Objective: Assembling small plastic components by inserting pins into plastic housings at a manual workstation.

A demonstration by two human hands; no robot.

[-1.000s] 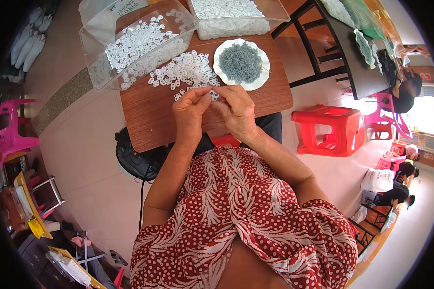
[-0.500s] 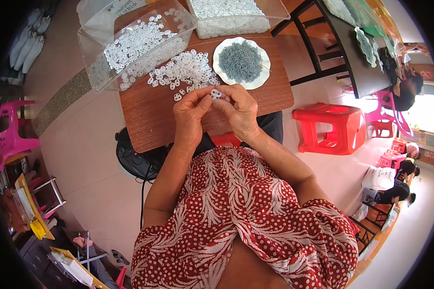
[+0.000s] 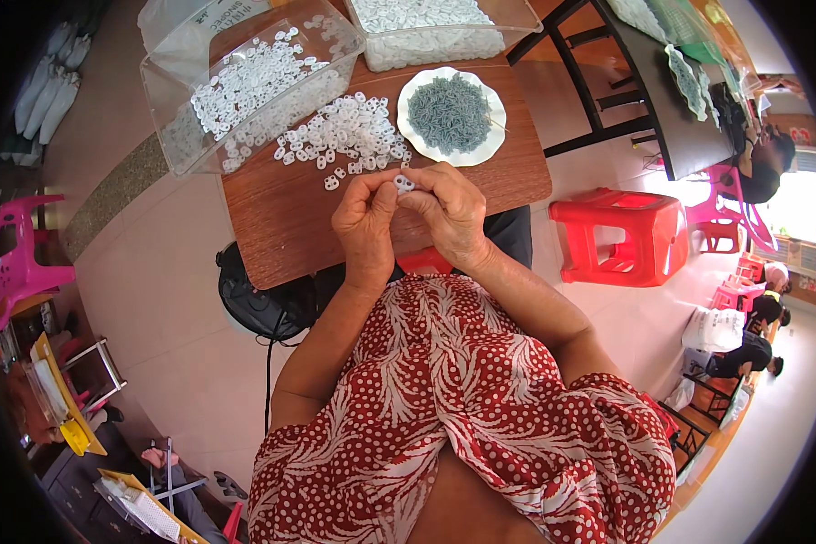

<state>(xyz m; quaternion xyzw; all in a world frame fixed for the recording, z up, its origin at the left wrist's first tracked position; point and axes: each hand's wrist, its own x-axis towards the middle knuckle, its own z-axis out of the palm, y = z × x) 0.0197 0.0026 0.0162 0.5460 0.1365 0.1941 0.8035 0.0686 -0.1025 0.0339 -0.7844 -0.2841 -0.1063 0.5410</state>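
Observation:
A small white plastic piece with dark holes (image 3: 403,184) is pinched between my two hands above the near part of the brown tabletop (image 3: 276,240). My left hand (image 3: 367,222) grips it from the left with thumb and fingertips. My right hand (image 3: 451,210) is closed on its other side, fingers bent over it. Whether a smaller part sits in the holes is too small to tell. Just beyond my fingers lies a loose heap of similar white pieces (image 3: 349,127). A scalloped white plate (image 3: 496,136) holds many thin grey-green bits (image 3: 449,113).
Clear plastic bins (image 3: 177,150) of white pieces stand at the table's far side. To the right are a red stool (image 3: 618,238) and a black table (image 3: 684,122). A black bag (image 3: 263,299) lies below the left edge. Other people (image 3: 743,354) sit far right.
Both hands have shifted slightly, the left a little to the right and closer to the other. The white piece stays between the fingertips, turned a little.

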